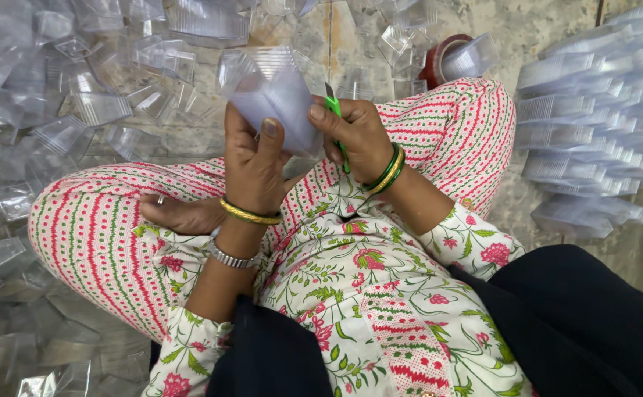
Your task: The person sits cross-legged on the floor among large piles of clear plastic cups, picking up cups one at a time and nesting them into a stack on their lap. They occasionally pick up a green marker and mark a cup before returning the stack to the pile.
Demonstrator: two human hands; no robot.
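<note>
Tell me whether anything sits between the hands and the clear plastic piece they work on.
Nothing visible does. The left hand grips the clear plastic piece directly; the right hand, holding a green-handled cutter, touches its edge.

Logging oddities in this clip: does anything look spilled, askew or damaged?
Yes. Loose clear plastic pieces lie scattered over the floor at the left, while those on the right sit in neat stacks. The left hand and right hand hold one piece; no damage shows.

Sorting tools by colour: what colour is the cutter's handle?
Green, on the cutter in the right hand; head view.
</note>
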